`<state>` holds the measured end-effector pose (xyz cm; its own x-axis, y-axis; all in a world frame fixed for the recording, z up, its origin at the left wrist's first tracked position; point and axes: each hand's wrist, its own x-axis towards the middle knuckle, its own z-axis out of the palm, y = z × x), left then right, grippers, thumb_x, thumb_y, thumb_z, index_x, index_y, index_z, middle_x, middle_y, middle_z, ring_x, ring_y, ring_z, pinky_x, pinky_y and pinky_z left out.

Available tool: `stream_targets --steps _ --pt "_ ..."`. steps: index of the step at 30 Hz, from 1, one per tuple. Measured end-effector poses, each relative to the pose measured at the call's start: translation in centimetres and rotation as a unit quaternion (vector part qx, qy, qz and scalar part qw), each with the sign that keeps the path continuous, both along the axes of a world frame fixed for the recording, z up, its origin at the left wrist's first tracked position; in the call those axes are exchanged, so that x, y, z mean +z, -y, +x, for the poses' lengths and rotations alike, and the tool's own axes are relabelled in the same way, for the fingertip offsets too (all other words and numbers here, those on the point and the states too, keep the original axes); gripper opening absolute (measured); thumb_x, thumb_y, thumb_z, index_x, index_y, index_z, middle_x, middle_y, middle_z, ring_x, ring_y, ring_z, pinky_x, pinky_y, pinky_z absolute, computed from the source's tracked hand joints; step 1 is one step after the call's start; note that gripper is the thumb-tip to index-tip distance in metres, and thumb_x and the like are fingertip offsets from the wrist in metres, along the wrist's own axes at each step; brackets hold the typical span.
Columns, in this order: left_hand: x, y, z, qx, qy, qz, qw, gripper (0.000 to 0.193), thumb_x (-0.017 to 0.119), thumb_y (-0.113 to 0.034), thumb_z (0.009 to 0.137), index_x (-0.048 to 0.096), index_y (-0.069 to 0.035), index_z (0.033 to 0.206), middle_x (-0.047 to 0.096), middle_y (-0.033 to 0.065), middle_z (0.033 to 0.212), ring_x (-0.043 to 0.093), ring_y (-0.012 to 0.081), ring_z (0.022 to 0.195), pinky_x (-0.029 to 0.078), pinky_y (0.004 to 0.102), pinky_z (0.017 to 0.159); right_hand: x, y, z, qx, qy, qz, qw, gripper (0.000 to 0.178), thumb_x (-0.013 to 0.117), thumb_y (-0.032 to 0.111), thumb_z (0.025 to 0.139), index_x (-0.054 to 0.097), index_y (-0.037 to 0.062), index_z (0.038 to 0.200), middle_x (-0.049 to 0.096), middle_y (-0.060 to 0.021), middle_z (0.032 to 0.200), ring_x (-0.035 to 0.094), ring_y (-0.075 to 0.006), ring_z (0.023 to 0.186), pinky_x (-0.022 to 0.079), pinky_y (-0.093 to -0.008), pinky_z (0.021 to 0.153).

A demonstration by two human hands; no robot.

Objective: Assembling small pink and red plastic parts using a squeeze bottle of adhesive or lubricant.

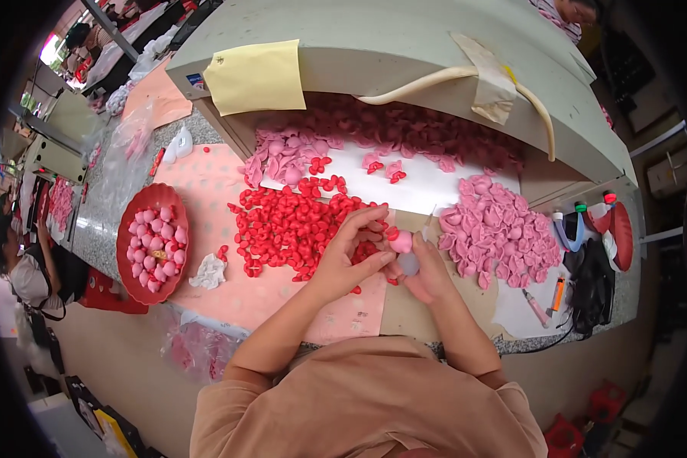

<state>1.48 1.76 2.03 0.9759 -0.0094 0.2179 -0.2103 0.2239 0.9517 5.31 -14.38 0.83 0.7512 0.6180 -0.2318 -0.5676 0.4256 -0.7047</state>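
My left hand (346, 252) is closed, its fingertips pinching a small pink ball-shaped piece (400, 243) with a red bit beside it. My right hand (429, 276) is wrapped round a small translucent bottle (408, 264); a thin needle-like tip (432, 217) points up and away above the fingers. The two hands nearly meet over the worktop. Under and left of my left hand spreads a heap of glossy red pieces (290, 229). To the right of my right hand lies a pile of pink folded, shell-like pieces (496, 229).
A red bowl (124, 263) of pink-and-red pieces stands at the left, near crumpled tissue (208, 272). Overhead, a grey cabinet (404, 46) covers more pink pieces. An orange lighter-like item (559, 293), a pink-handled tool (537, 309) and a black bag (592, 286) lie right. People sit farther off.
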Motion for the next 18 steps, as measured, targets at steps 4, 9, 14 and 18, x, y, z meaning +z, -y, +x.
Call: stream_targets --steps 4,9,14,18 --pt "0.7 0.0 -0.6 -0.096 -0.158 -0.114 0.976 0.045 0.06 0.009 0.077 0.046 -0.001 0.12 0.046 0.0089 0.114 0.05 0.018 0.104 0.047 0.0288 0.086 -0.2 0.5 0.1 0.065 0.013 -0.007 0.998 0.039 0.044 0.039 0.093 0.055 0.0026 0.097 0.056 -0.0044 0.076 0.052 -0.0126 0.065 0.042 -0.0265 0.06" --pt "-1.4 -0.5 0.1 0.007 0.017 0.066 0.998 0.041 0.063 0.006 0.076 0.05 -0.001 0.114 0.048 0.0085 0.112 0.052 0.0165 0.102 0.047 0.028 0.085 0.9 0.4 0.2 -0.033 0.137 -0.196 0.97 0.023 0.053 0.022 0.091 0.057 0.0013 0.099 0.059 -0.0041 0.083 0.054 -0.0093 0.071 0.045 -0.0235 0.063" --pt "-2.0 0.0 0.0 0.018 0.01 -0.022 1.0 0.037 0.061 0.01 0.076 0.051 0.001 0.11 0.049 0.0094 0.11 0.053 0.0168 0.101 0.047 0.0283 0.086 1.1 0.3 0.2 -0.053 0.266 -0.152 0.95 0.032 0.061 0.008 0.084 0.054 0.0025 0.115 0.059 -0.0036 0.099 0.054 -0.0066 0.078 0.046 -0.0209 0.066" --pt "-1.5 0.1 -0.1 0.001 -0.022 -0.058 0.998 0.037 0.059 0.011 0.077 0.05 0.002 0.112 0.051 0.0101 0.112 0.055 0.0177 0.102 0.048 0.0285 0.086 1.1 0.8 0.3 -0.026 0.246 -0.167 0.954 0.034 0.062 0.008 0.084 0.054 0.0023 0.116 0.058 -0.003 0.103 0.054 -0.0072 0.082 0.047 -0.0214 0.067"
